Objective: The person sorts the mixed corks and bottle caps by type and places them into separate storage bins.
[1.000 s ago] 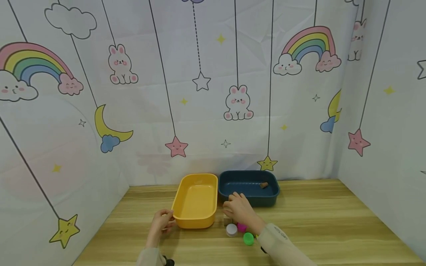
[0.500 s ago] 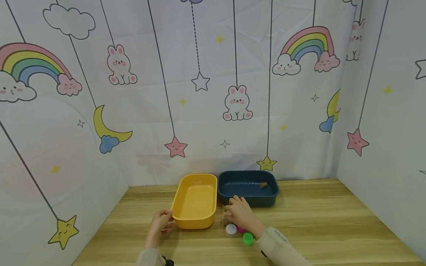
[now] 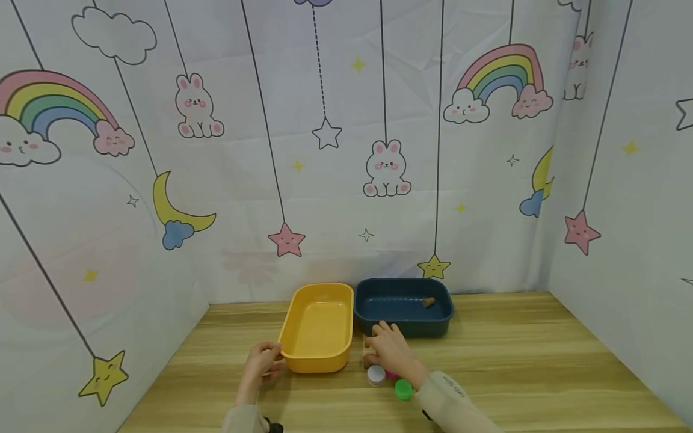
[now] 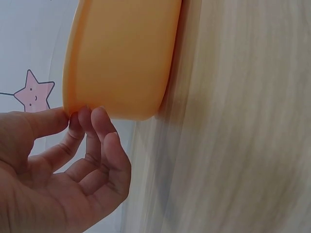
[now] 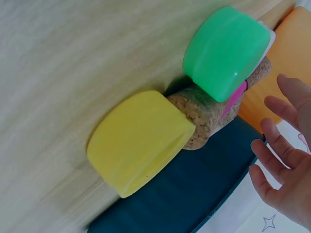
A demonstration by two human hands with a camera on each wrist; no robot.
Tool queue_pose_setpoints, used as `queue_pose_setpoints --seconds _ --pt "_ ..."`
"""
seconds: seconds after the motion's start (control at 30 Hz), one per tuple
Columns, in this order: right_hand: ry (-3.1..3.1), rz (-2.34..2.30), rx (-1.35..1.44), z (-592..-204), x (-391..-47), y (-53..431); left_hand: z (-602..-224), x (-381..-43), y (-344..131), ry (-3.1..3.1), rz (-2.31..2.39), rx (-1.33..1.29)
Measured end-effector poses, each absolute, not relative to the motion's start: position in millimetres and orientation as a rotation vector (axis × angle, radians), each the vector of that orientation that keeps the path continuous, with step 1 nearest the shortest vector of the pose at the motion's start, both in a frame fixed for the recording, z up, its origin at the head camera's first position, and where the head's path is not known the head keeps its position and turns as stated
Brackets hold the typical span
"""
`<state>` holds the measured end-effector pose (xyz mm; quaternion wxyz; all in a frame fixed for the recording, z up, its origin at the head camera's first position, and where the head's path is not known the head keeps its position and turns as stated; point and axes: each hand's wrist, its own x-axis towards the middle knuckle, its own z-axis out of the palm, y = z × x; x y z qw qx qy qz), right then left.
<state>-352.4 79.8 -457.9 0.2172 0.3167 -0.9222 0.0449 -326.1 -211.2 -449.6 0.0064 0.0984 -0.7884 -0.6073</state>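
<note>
At the near left corner of the yellow bin, my left hand pinches the rim between thumb and fingertips. My right hand hovers in front of the dark blue bin, over a small group of corks and bottle caps. Its fingers are spread and bent in the right wrist view, with nothing seen between them. A cork lies nearest its thumb. Beside that are a larger cork, a green cap, a yellow cap and a partly hidden magenta cap. A white cap sits near the hand.
One brown cork lies inside the dark blue bin. Both bins stand side by side at the back of the wooden table. A printed cloth wall rises directly behind them, with another at each side.
My right hand has come down slightly and nearer to me over the corks, covering more of the magenta cap. My left hand keeps its place on the yellow bin's rim.
</note>
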Motion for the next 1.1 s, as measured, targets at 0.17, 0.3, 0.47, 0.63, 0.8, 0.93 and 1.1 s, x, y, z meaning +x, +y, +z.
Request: queue_pose_setpoints --seconds 0.17,0.3,0.47,0.63,0.8,0.93,1.1 --pt "-2.577 0.118 0.869 -457.7 -352.3 78.3 -449.4 -326.3 -211.1 -2.466 -1.898 0.313" --pt "-2.577 0.099 0.873 -457.1 -351.5 76.3 -448.7 -326.6 -210.9 -2.475 -1.889 0.313" --pt "-2.558 0.072 0.886 -459.4 -352.4 74.2 -448.5 -327.6 -211.4 -2.482 -1.887 0.311" --pt "-2.579 0.054 0.880 -462.1 -353.1 72.8 -448.7 -327.9 -211.4 -2.481 -1.888 0.309" --pt "-2.597 0.016 0.856 -464.8 -353.0 71.7 -448.9 -327.3 -211.8 -2.480 -1.890 0.311" --pt "-2.606 -0.001 0.843 -467.0 -353.1 70.9 -449.3 -327.0 -211.9 -2.481 -1.886 0.313" --pt "-2.607 0.013 0.839 -468.4 -352.4 69.8 -449.5 -326.6 -212.0 -2.479 -1.886 0.311"
